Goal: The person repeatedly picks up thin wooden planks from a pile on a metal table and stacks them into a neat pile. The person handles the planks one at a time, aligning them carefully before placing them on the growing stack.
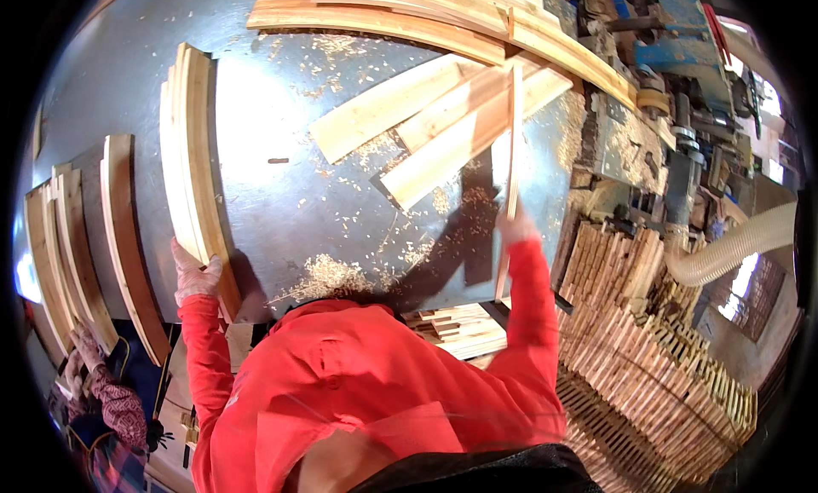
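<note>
My left hand (196, 276), in a pale glove, is closed round the near end of a small stack of long wooden boards (189, 144) on the metal table (264, 186). Its thumb and fingers lie along the wood. My right hand (517, 228) grips a narrow wooden board (514, 135), seen edge-on and pointing away from me; the hand is slightly blurred. Left of that board, several flat boards (452, 152) lie aslant on the table, partly overlapping. Wood shavings (328, 276) are heaped near the table's front edge.
Long boards (383, 20) are piled across the far edge. More boards (132, 237) lie at left, where another person's hands (85, 348) touch some. Machinery (682, 152) with a ribbed hose (741, 242) stands at right, above stacked wooden strips (656, 382).
</note>
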